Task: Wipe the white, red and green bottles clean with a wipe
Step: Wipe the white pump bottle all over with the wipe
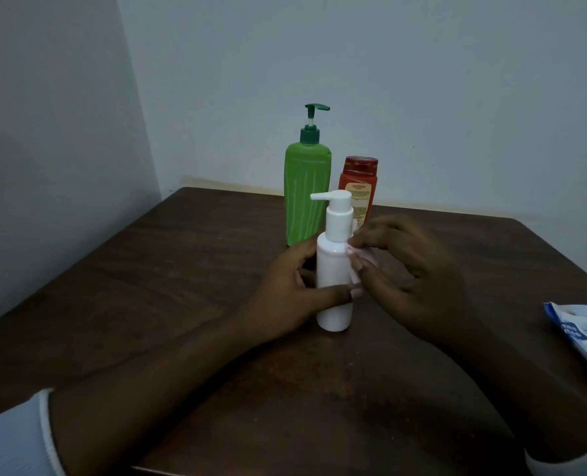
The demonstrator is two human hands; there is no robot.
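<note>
Wiping the white bottle, standing upright mid-table.
Left hand [295, 293] wraps the white bottle [333, 269], thumb across its front; right hand [412, 280] pinches the wipe [357, 266] against its right flank. Best: hold firm, rotate, cover the pump. Green bottle [306, 194] and red bottle [359, 187] stand just behind.

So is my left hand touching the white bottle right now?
Touching. The head view shows the left hand gripping the white bottle, thumb across its front, while the right hand holds a wipe against its side.
</note>
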